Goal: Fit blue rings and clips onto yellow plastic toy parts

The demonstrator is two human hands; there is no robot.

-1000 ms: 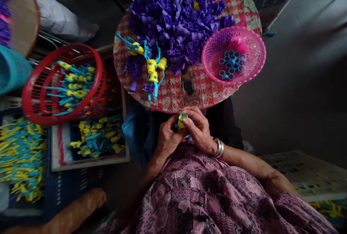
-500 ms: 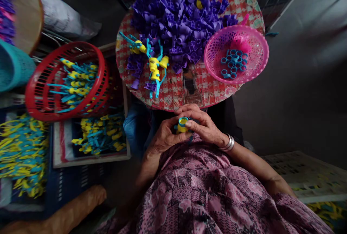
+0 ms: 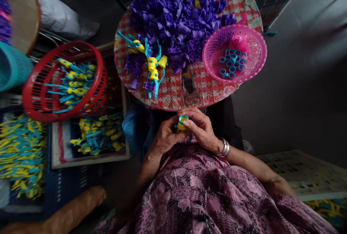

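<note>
Both hands meet just below the round table's edge, over my lap. My left hand point(image 3: 166, 137) and my right hand point(image 3: 202, 130) are closed together around a small yellow plastic piece with a blue ring point(image 3: 182, 122) on its top. The right thumb and fingers press at the ring. On the checked round table point(image 3: 217, 93) lies a big heap of purple plastic parts point(image 3: 179, 20). A few assembled yellow and blue pieces point(image 3: 153, 66) lie at its near left. A pink basket point(image 3: 234, 53) on the right holds several blue rings point(image 3: 231, 62).
A red basket point(image 3: 63, 80) at left holds yellow and blue pieces. Below it a framed tray point(image 3: 94, 138) and a blue crate point(image 3: 21, 154) hold more. A teal basket point(image 3: 12, 67) sits at far left. A white crate point(image 3: 306, 174) stands at right.
Both hands stay clasped on the yellow piece. The right fingers have shifted slightly over the blue ring, and the view has wobbled a little.
</note>
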